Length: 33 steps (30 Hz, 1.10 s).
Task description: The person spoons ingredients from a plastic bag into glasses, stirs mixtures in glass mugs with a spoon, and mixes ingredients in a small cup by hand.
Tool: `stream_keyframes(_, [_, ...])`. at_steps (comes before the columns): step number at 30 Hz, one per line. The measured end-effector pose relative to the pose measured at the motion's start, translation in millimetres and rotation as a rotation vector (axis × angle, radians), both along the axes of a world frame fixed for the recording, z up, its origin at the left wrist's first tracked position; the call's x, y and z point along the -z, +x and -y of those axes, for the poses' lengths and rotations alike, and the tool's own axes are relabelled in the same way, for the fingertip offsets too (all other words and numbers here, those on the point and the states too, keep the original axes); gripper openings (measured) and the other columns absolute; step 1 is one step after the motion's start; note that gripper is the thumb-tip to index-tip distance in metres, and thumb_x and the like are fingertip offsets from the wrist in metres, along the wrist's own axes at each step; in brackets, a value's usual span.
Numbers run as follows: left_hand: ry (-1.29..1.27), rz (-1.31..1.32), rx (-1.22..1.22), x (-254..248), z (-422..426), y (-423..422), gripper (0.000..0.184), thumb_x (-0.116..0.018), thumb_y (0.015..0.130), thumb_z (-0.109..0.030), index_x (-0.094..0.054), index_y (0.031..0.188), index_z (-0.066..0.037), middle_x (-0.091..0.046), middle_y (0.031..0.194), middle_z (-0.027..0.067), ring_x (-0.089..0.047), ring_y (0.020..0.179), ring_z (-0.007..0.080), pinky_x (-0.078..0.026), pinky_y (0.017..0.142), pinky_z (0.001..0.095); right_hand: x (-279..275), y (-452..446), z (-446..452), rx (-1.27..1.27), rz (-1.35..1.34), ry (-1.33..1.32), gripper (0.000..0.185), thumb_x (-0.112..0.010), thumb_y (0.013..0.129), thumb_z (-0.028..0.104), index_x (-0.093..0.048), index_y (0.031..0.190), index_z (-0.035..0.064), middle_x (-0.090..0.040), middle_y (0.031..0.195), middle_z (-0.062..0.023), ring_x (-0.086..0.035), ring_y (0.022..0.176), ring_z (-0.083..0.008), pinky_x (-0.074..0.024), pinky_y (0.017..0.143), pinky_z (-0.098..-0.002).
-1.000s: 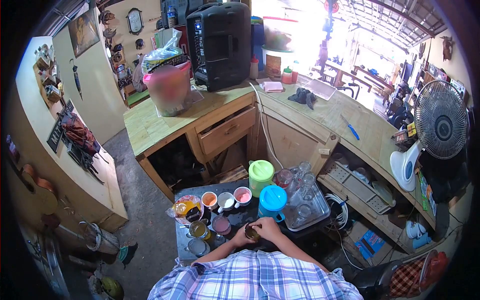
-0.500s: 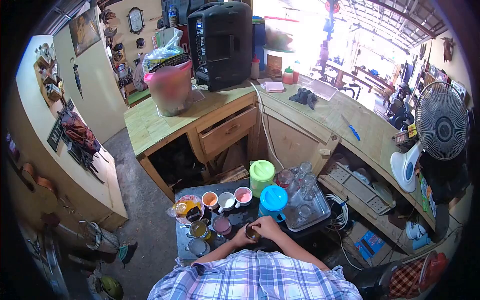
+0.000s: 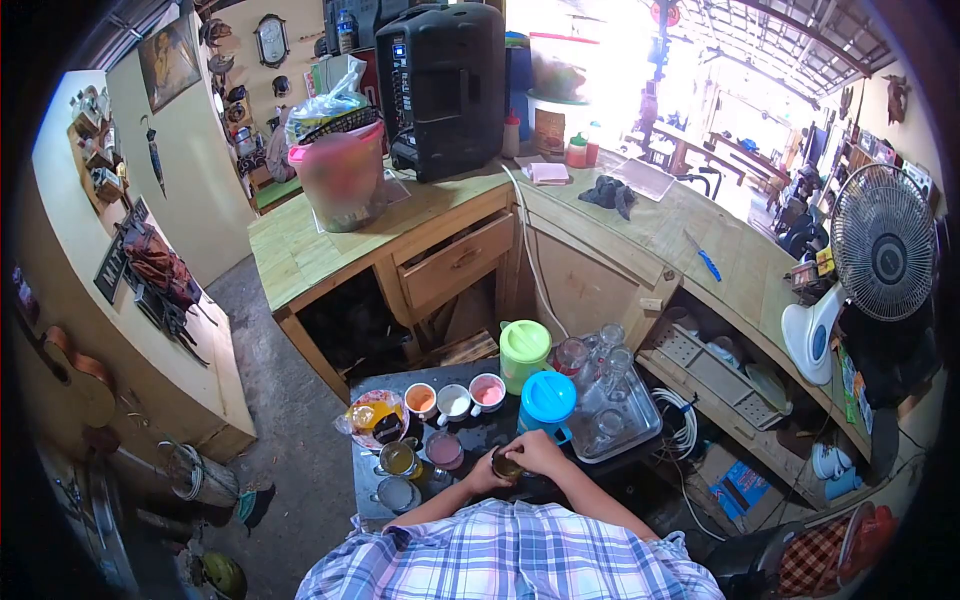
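Observation:
My left hand [image 3: 484, 476] is wrapped around a small glass [image 3: 507, 468] with dark contents, close to my body over the near side of the dark table. At the glass's mouth, my right hand [image 3: 537, 452] has its fingers pinched together; whatever they hold is too small to make out. Just beyond stand a blue lidded pitcher [image 3: 548, 400] and a green lidded pitcher [image 3: 524, 350]. Left of my hands are a glass of purplish drink [image 3: 444, 450], a glass mug of yellow-brown liquid [image 3: 398, 460] and a glass of greyish liquid [image 3: 396, 495].
Three white cups, with orange [image 3: 420, 400], white [image 3: 454, 402] and pink contents [image 3: 487, 392], line the table's far side. A plate [image 3: 372, 418] holds a yellow packet. Several empty glasses lie on a metal tray [image 3: 645, 425] at right. A knife [image 3: 706, 262] rests on the wooden counter.
My right hand has shifted very slightly at the glass's mouth. My left hand keeps its hold on the glass, and everything else stays in place.

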<state>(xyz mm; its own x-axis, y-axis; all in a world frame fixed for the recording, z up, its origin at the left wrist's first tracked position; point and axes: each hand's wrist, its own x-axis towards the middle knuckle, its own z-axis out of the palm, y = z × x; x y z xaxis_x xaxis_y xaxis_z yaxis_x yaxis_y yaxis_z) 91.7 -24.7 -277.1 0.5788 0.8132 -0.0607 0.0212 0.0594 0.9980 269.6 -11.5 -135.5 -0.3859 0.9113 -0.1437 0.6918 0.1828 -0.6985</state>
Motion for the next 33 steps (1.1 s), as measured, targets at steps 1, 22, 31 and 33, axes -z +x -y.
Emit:
stream_keyframes(1, [0.001,-0.001,0.000,-10,1,1,0.086,-0.086,0.056,-0.007,-0.044,0.130,-0.006,-0.056,0.120,0.0048,-0.054,0.110,0.0161,-0.042,0.099,0.0337,-6,-2,1,0.000,-0.001,0.001,0.018,-0.070,0.079,0.022,-0.075,0.096,0.0174,-0.070,0.082,-0.0128,-0.068,0.073,-0.0267,-0.0526,0.068,-0.0350])
stream_keyframes(22, [0.039,0.023,-0.008,1,0,0,0.079,-0.084,0.057,-0.004,-0.045,0.127,-0.007,-0.058,0.116,0.0039,-0.055,0.108,0.0149,-0.045,0.095,0.0336,-8,6,5,0.008,-0.117,-0.050,0.020,-0.070,0.077,0.021,-0.075,0.096,0.0175,-0.070,0.084,-0.0149,-0.068,0.076,-0.0290,-0.0531,0.071,-0.0374])
stream_keyframes(31, [0.030,0.051,-0.015,-1,1,1,0.079,-0.084,0.057,-0.003,-0.046,0.126,-0.006,-0.057,0.116,0.0046,-0.054,0.110,0.0153,-0.044,0.097,0.0339,-14,4,9,0.119,-0.175,-0.011,0.020,-0.070,0.077,0.020,-0.075,0.097,0.0175,-0.070,0.085,-0.0152,-0.068,0.077,-0.0288,-0.0532,0.072,-0.0363])
stream_keyframes(33, [0.050,0.033,-0.032,0,1,1,0.080,-0.084,0.057,-0.003,-0.045,0.127,-0.007,-0.057,0.116,0.0044,-0.054,0.110,0.0156,-0.044,0.097,0.0338,-11,6,9,0.099,-0.097,0.052,0.020,-0.070,0.077,0.020,-0.075,0.096,0.0174,-0.070,0.085,-0.0153,-0.068,0.076,-0.0285,-0.0533,0.071,-0.0358])
